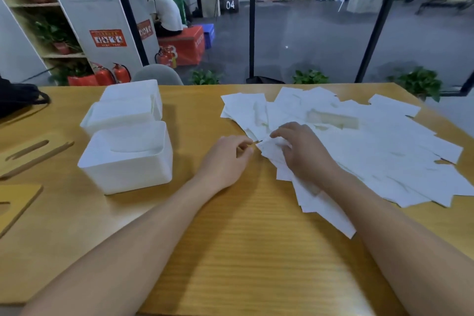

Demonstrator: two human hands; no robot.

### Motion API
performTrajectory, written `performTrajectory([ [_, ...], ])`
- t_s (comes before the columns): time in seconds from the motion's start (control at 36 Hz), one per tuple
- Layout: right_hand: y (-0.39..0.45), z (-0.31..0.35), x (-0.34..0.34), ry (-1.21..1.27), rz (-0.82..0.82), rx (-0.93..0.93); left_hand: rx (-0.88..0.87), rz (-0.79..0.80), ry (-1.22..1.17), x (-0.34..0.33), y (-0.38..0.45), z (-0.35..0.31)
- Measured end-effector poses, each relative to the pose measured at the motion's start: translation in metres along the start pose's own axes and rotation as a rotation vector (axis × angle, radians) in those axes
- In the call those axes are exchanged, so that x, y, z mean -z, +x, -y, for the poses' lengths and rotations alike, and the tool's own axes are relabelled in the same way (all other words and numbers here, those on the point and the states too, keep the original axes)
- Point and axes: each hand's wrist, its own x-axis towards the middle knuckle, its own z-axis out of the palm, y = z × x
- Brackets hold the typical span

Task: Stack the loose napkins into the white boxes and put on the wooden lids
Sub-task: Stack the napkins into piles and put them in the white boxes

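Right hand (302, 151) rests on the near-left corner of the spread of loose white paper napkins (359, 141), fingers curled and pinching one sheet's edge. Left hand (228, 159) sits just left of the pile on the wooden table (243, 238), fingers loosely curled, holding nothing I can make out. Pile fans rightward; right hand nearer. Three white rectangular plastic boxes (128, 156) sit left of both hands. Wooden slotted lids (28, 156): two visible at left edge. Napkins too many to count.

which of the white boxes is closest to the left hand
The front white box, nearest the camera; the left hand lies just right of it. The other two boxes sit behind it.
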Motion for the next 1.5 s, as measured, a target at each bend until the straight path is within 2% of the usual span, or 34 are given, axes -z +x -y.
performTrajectory([
  [0.08, 0.01, 0.0, -0.002, -0.071, 0.012, 0.114, 0.02, -0.009, -0.012, -0.008, 0.008, 0.001],
  [0.28, 0.019, 0.002, -0.018, -0.069, 0.029, 0.169, -0.003, 0.004, -0.013, -0.012, 0.015, 0.007],
  [0.42, 0.027, 0.003, -0.018, -0.144, -0.09, 0.216, 0.004, -0.01, -0.102, -0.011, 0.014, 0.007],
  [0.61, 0.017, 0.021, -0.006, 0.145, -0.172, 0.176, -0.081, -0.047, -0.398, 0.0, 0.008, -0.015],
  [0.69, 0.01, 0.028, 0.005, 0.186, -0.201, 0.189, -0.092, -0.086, -0.496, 0.008, 0.002, -0.019],
  [0.86, -0.004, 0.016, 0.023, 0.144, -0.12, 0.18, -0.153, -0.054, -0.382, 0.029, -0.014, -0.003],
  [0.97, -0.005, 0.006, 0.037, 0.196, -0.05, 0.109, -0.186, -0.068, -0.359, 0.044, -0.018, 0.006],
  [1.11, -0.006, 0.015, 0.042, 0.48, 0.045, 0.069, -0.177, -0.027, -0.461, 0.044, -0.017, 0.006],
  [1.19, -0.009, 0.023, 0.035, 0.566, 0.124, 0.064, -0.148, 0.025, -0.503, 0.041, -0.02, 0.002],
  [1.33, -0.012, 0.033, 0.036, 0.701, 0.204, 0.015, -0.178, 0.002, -0.399, 0.043, -0.018, 0.005],
  [1.42, -0.013, 0.033, 0.04, 0.751, 0.231, -0.019, -0.158, 0.054, -0.447, 0.053, -0.012, 0.011],
  [1.5, -0.012, 0.029, 0.036, 0.657, 0.247, -0.057, -0.119, 0.188, -0.431, 0.062, -0.009, 0.017],
])
